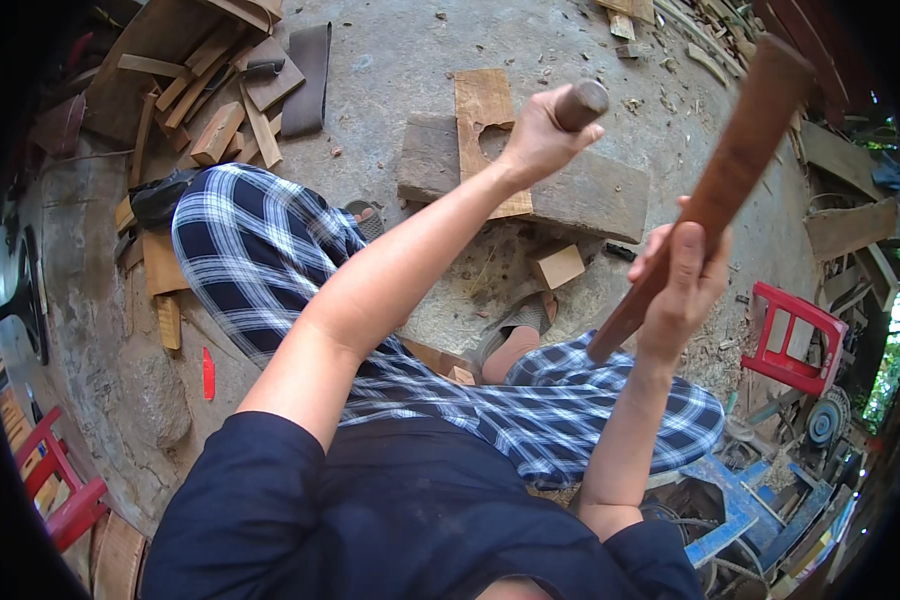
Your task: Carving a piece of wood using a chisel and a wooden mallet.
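My left hand [545, 138] is wrapped round a thick, round wooden tool handle [582, 105], whose flat end faces up. The rest of that tool is hidden behind the hand. In my right hand [682, 285] is a long reddish-brown wooden bar [705, 205], raised at a slant with its far end up to the right and slightly blurred. Below my left hand, a light-brown board [483, 90] with a rounded hole lies across a thick grey-brown plank [585, 195]. The hand and forearm partly cover the board.
Wood offcuts [215, 135] are piled at the far left. A small wood block [558, 265] lies near my sandalled foot [518, 335]. Red plastic stools stand at right [795, 338] and left [60, 480]. A blue metal frame [735, 510] sits at the lower right.
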Demonstrator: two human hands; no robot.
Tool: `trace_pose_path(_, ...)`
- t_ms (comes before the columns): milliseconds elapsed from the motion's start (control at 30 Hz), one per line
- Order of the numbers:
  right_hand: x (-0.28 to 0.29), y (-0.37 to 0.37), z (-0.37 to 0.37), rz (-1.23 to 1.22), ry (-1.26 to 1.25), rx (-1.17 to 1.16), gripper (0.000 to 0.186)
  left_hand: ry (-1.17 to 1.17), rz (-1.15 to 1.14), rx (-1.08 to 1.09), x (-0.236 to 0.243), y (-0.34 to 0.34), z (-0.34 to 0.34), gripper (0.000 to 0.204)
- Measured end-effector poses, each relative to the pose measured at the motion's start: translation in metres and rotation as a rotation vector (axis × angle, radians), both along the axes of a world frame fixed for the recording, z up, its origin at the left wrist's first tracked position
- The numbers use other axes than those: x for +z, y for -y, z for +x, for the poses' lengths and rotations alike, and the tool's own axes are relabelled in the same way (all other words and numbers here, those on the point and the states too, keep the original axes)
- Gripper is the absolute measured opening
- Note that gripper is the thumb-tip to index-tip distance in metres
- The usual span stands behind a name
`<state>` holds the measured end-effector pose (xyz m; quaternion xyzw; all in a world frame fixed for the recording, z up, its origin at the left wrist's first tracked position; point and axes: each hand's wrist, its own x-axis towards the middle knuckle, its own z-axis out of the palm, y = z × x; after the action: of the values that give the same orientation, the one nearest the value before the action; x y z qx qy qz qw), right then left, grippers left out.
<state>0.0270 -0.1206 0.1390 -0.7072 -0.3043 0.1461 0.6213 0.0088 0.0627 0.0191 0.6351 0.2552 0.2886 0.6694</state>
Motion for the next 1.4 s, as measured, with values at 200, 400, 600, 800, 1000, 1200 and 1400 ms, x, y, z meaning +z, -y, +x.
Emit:
trace_pose_path(200,-0.021,0.002,0.014,-0.47,0.157,-0.014,0.041,0.046,0.225,-0.013,-0.018,0.038,0.004,0.021)
trace_pose_path(400,-0.011,0.023,0.0,-0.178,0.047,-0.075,0.039,0.137,0.342,0.078,-0.021,0.046,0.0,0.019)
trace_pose_path(600,-0.029,0.005,-0.006,-0.497,0.125,-0.036,0.047,0.124,0.2,0.008,-0.032,0.033,0.001,0.024)
trace_pose_path(800,-0.028,0.011,-0.016,-0.268,-0.059,-0.001,0.042,0.115,-0.184,0.097,-0.008,-0.033,-0.013,0.015)
trace_pose_path(1000,-0.03,0.01,-0.02,-0.262,-0.102,-0.035,0.039,0.137,-0.141,0.037,-0.013,-0.027,-0.017,0.019)
trace_pose_path(1200,-0.027,0.013,-0.013,-0.242,-0.136,-0.004,0.044,0.072,-0.072,0.022,-0.002,-0.011,-0.014,0.021)
trace_pose_path(1400,0.004,-0.001,-0.015,0.031,0.046,-0.035,0.033,0.064,0.129,-0.039,-0.005,0.021,-0.006,0.022)
